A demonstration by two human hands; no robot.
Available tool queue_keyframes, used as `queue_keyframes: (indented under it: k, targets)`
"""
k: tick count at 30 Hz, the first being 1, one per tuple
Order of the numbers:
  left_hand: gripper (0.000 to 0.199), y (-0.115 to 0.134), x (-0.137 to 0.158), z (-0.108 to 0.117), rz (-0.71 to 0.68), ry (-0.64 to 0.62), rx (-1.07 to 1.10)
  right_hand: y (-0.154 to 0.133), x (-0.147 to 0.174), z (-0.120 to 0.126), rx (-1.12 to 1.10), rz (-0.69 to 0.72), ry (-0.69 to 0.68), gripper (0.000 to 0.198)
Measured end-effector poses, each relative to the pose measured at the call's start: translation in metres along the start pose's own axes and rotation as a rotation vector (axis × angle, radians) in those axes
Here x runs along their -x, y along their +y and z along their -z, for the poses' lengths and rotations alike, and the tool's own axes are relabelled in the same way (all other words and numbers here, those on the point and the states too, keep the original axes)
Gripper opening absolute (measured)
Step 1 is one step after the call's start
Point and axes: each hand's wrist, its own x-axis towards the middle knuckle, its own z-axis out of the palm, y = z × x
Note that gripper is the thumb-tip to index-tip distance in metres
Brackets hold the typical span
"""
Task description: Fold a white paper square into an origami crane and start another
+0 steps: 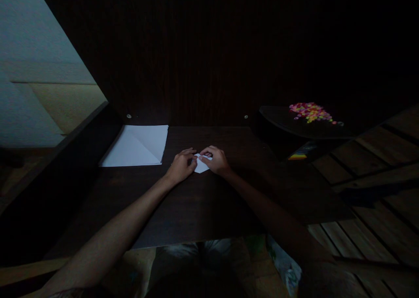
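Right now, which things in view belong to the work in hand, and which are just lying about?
In the work:
the small white paper, touched by the left hand and right hand;
probably the larger white sheets, lying to the left.

Apparently just lying about:
the colourful bits, heaped at the right;
the rainbow-striped thing below them, too dark to identify.

1. Paper stack [137, 145]: back left on the bench [183, 224].
2. Paper piece [201, 166]: on the bench, between left hand [182, 164] and right hand [218, 160].
3. Pile of bits [310, 112]: on the shelf [281, 120], to the right.
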Motion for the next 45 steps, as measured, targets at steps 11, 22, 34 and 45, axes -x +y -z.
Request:
queue_keyframes:
  k: [11,22,34,45]
  targets:
    - [0.017,0.0,0.0,0.001,-0.01,0.014,0.011,0.012,0.001,0.006,-0.199,0.004,-0.043,0.022]
    - [0.016,0.001,0.001,0.0,-0.049,0.012,-0.006,0.009,0.002,0.004,-0.145,0.051,-0.017,0.007]
    - [0.02,-0.002,0.002,-0.004,-0.102,0.021,-0.109,0.007,0.003,-0.001,0.101,0.179,-0.011,0.005]
    - [0.043,0.01,0.018,-0.006,-0.246,-0.12,-0.414,0.001,0.017,0.004,0.391,0.426,-0.113,0.025]
